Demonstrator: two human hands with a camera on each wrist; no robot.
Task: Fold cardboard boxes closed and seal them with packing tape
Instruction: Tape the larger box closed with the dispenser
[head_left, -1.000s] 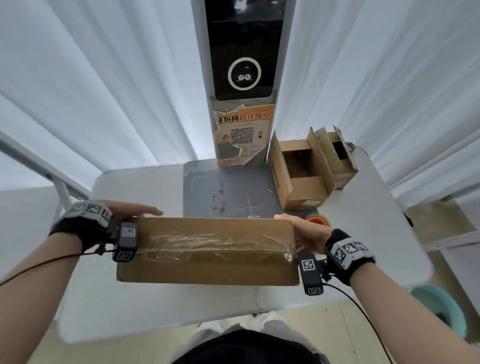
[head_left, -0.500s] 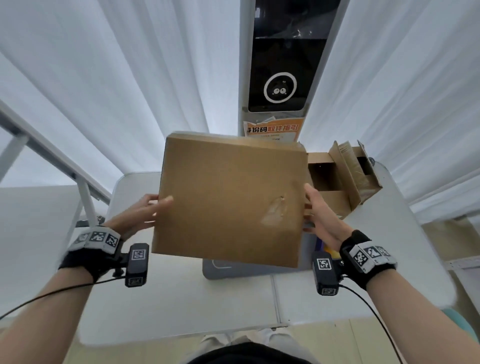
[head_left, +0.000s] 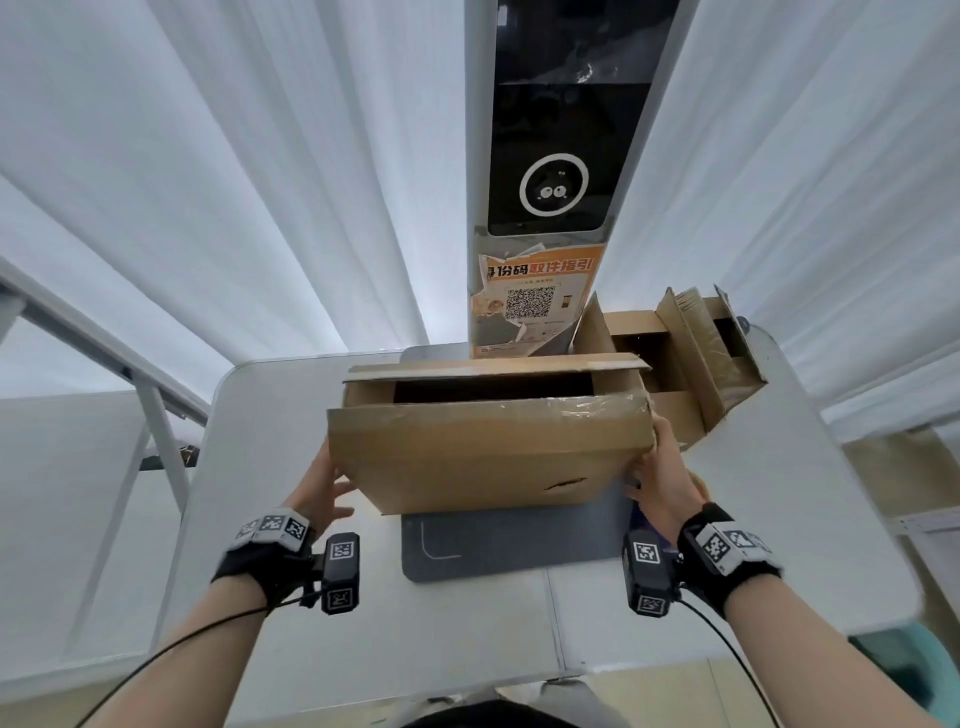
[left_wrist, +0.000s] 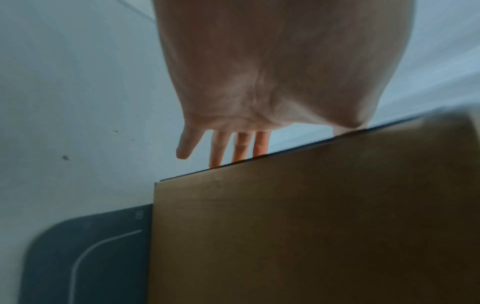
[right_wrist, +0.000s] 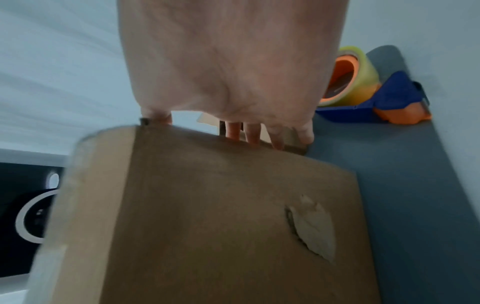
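I hold a brown cardboard box (head_left: 483, 457) between both hands, over or on the grey mat (head_left: 493, 540); which, I cannot tell. Its top flaps stand slightly apart, showing a dark gap, and old clear tape wrinkles along the near flap. My left hand (head_left: 322, 488) presses the box's left end with straight fingers (left_wrist: 239, 148). My right hand (head_left: 657, 467) grips the right end, with the thumb on one side of the edge and the fingers (right_wrist: 253, 133) behind it. A blue and orange tape dispenser (right_wrist: 363, 88) lies on the mat beside my right hand.
Two more open cardboard boxes (head_left: 691, 364) stand at the back right of the white table (head_left: 363, 623). A tall kiosk pillar (head_left: 550, 156) with a screen and a QR poster rises behind the mat. White curtains hang all round. A teal bin (head_left: 924, 670) sits on the floor at right.
The box was low in front of me with its taped seam up, then tipped upright showing a broad face. Now it has turned open side up, lower and farther away over the mat.
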